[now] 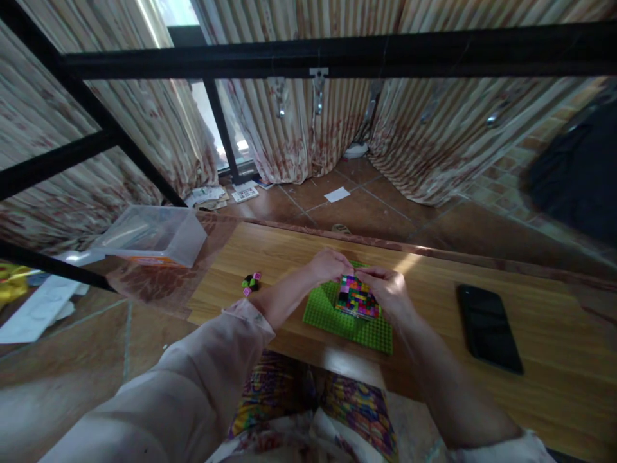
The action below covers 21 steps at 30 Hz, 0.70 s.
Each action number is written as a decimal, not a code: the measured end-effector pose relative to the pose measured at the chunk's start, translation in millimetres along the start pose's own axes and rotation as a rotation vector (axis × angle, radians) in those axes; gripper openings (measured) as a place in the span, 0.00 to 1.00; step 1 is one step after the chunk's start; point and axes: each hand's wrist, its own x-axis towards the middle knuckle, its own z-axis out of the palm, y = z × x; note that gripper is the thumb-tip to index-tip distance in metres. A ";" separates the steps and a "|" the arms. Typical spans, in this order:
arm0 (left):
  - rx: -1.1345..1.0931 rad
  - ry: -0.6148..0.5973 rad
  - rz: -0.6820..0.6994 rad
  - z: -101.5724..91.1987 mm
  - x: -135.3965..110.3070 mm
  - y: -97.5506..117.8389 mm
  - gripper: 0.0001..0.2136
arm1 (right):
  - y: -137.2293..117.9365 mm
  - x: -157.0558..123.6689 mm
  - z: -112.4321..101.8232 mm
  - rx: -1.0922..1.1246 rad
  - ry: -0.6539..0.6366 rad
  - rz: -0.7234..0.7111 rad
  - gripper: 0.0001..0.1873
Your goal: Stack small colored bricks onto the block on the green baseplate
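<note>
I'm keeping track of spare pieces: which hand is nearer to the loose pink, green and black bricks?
Left. The left hand is right of the loose bricks, by the multicoloured brick build; the right hand is farther right, at the build's right side.

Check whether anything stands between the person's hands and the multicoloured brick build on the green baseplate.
Nothing visible does: the left hand and right hand are right at the far side of the brick build.

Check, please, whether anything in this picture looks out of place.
A white sheet lies alone on the tiled floor beyond the table, perhaps dropped. Some loose bricks sit apart from the green baseplate; I see no spill or damage.
</note>
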 end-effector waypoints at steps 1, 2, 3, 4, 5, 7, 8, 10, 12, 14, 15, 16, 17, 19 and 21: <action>0.012 -0.004 -0.002 0.0 -0.2 -0.1 0.04 | 1.2 -0.1 -0.1 0.011 -0.006 -0.008 0.16; 0.022 -0.008 -0.002 -0.3 -0.9 0.3 0.04 | 2.1 -0.5 -0.3 0.018 -0.020 -0.021 0.16; 0.032 -0.010 0.004 -0.7 -2.1 1.0 0.04 | 2.4 -1.1 -0.8 0.020 -0.038 -0.034 0.17; 0.042 -0.009 0.016 -1.3 -3.5 1.8 0.04 | 2.2 -1.8 -1.4 0.019 -0.054 -0.050 0.17; 0.053 -0.007 0.035 -1.9 -5.1 2.6 0.05 | 1.6 -2.5 -2.2 0.017 -0.073 -0.069 0.18; 0.076 -0.005 0.081 -3.0 -8.1 3.0 0.06 | -0.1 -4.1 -3.9 0.015 -0.111 -0.107 0.20; 0.088 -0.004 0.105 -3.5 -9.4 2.4 0.06 | -0.8 -4.9 -4.6 0.012 -0.120 -0.120 0.21; 0.109 0.002 0.145 -4.2 -11.4 -0.3 0.08 | -1.1 -6.3 -5.4 0.014 -0.119 -0.139 0.22; 0.123 0.010 0.177 -4.9 -12.7 -3.8 0.10 | 0.4 -6.8 -5.4 0.032 -0.126 -0.163 0.23; 0.131 0.016 0.200 -5.6 -13.5 -6.5 0.11 | 3.5 -6.2 -5.2 0.049 -0.134 -0.182 0.22; 0.133 0.018 0.210 -5.9 -13.7 -7.4 0.11 | 5.5 -5.4 -5.1 0.053 -0.135 -0.187 0.22; 0.135 0.020 0.219 -6.2 -13.6 -8.0 0.10 | 7.6 -4.3 -5.1 0.051 -0.130 -0.191 0.22; 0.136 0.024 0.226 -6.3 -13.4 -8.4 0.10 | 9.5 -3.3 -5.2 0.042 -0.122 -0.196 0.22; 0.134 0.034 0.237 -6.0 -12.5 -9.1 0.10 | 12.8 -1.4 -5.5 0.016 -0.106 -0.216 0.22; 0.127 0.043 0.243 -5.1 -10.9 -10.6 0.12 | 14.4 -0.5 -5.9 -0.018 -0.102 -0.239 0.22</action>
